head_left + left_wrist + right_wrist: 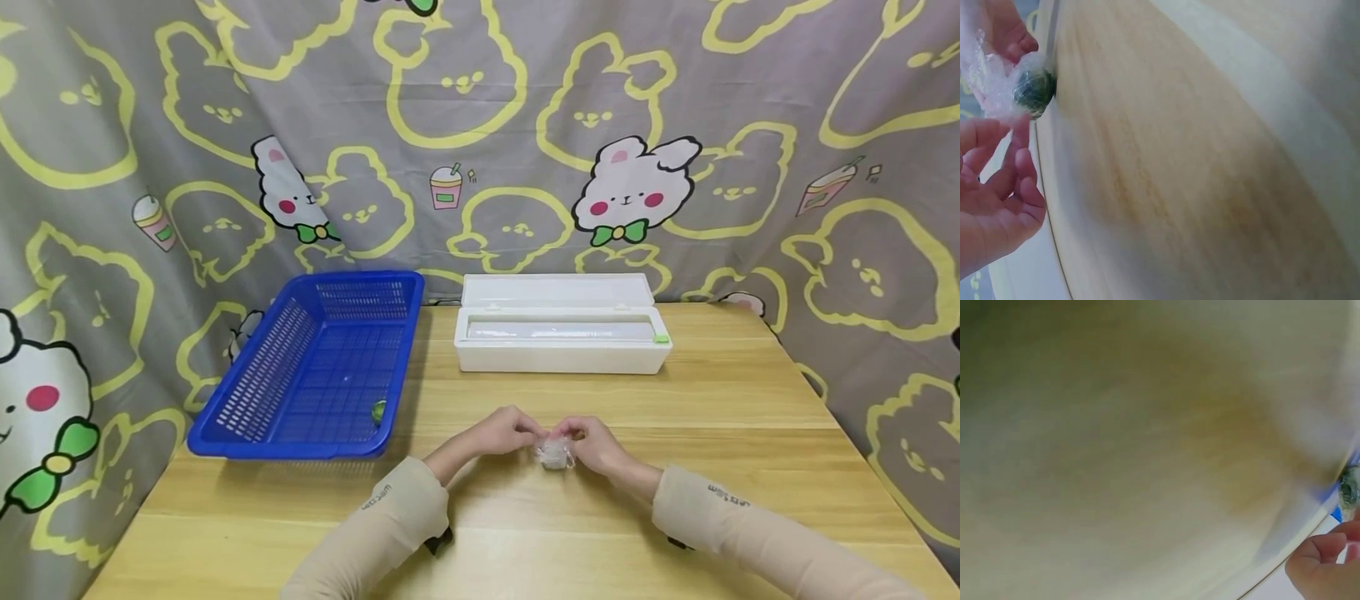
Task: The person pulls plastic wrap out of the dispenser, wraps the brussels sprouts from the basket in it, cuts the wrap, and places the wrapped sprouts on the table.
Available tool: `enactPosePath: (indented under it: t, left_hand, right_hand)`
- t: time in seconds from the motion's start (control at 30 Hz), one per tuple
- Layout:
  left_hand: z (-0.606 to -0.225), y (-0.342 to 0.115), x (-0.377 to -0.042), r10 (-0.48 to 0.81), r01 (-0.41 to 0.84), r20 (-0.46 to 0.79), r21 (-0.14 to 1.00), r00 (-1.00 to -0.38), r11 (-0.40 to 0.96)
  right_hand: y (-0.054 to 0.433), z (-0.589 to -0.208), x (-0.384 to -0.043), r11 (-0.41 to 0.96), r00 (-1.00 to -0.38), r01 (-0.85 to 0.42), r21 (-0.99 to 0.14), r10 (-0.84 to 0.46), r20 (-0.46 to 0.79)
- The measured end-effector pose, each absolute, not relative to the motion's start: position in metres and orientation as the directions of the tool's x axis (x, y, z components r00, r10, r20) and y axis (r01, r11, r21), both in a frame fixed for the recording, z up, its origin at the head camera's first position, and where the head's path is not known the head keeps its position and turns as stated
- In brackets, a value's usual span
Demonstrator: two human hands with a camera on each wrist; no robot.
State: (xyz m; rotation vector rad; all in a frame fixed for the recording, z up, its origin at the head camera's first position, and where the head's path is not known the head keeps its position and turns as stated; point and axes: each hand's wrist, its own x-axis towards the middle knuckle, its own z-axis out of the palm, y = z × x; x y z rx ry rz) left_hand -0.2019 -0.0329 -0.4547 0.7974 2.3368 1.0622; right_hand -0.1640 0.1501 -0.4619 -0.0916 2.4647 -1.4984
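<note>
A small dark green round item is wrapped in clear cling film; its exact kind cannot be made out. The left hand pinches the gathered film from the left, thumb and fingers curled. From the other side, the right hand grips the film with its fingertips close to the left hand's. In the left wrist view, the left hand is below the bundle, and film stands out loosely beside the green item. Only part of the right hand and the wrapped item show in the right wrist view.
At the left stands a blue perforated basket with a small green item near its front right corner. A white box with its lid raised holds a roll of cling film at the back. A patterned curtain hangs behind the wooden table.
</note>
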Motion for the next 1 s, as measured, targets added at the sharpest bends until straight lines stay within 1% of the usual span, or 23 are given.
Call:
enactPosePath:
  t: [0.27, 0.43, 0.63, 0.83, 0.87, 1.0]
  left_hand:
    - [-0.459, -0.029, -0.2, 0.611, 0.228, -0.173, 0.822, -0.772, 0.522]
    - [-0.46, -0.026, -0.198, 0.587, 0.207, -0.176, 0.825, -0.79, 0.526]
    - [-0.457, -0.027, -0.197, 0.604, 0.232, -0.174, 0.813, -0.778, 0.533]
    - [-0.458, -0.025, -0.192, 0.567, 0.171, -0.207, 0.824, -0.797, 0.541]
    - [-0.459, -0.024, -0.191, 0.559, 0.172, -0.207, 0.818, -0.803, 0.549]
    - [-0.46, -0.02, -0.187, 0.524, 0.25, -0.162, 0.738, -0.836, 0.626]
  right_hand:
    - [0.156, -0.456, -0.165, 0.414, -0.921, 0.128, -0.901, -0.287, -0.263]
    - [0.16, -0.455, -0.166, 0.394, -0.9, 0.076, -0.916, -0.367, -0.233]
    - [0.163, -0.457, -0.167, 0.404, -0.885, -0.015, -0.915, -0.431, -0.176]
    - [0.161, -0.457, -0.164, 0.435, -0.896, -0.044, -0.899, -0.415, -0.157]
    - [0.161, -0.458, -0.162, 0.449, -0.903, -0.045, -0.892, -0.401, -0.156]
    - [0.161, -0.458, -0.157, 0.513, -0.927, -0.067, -0.856, -0.35, -0.137]
